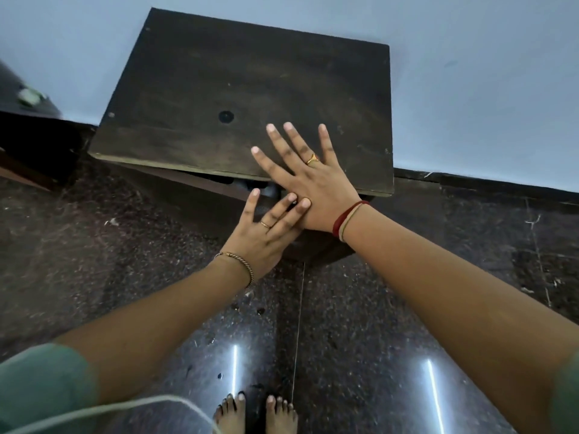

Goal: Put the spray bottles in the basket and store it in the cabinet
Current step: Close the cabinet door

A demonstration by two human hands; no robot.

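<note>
A dark wooden cabinet (219,98) stands against the pale blue wall, seen from above. My right hand (308,175) is spread flat, fingers apart, over the front right edge of its top. My left hand (269,227) is lower, fingers spread in front of the cabinet's face, its fingertips touching the right hand's thumb side. Below the top's front edge a narrow dark gap (250,184) shows something dark inside that I cannot make out. No spray bottles and no basket are visible.
The floor (125,261) is dark polished stone with light reflections. My bare feet (255,413) stand close in front of the cabinet. Another dark piece of furniture (28,130) sits at the left edge. A white cord (109,408) crosses the bottom left.
</note>
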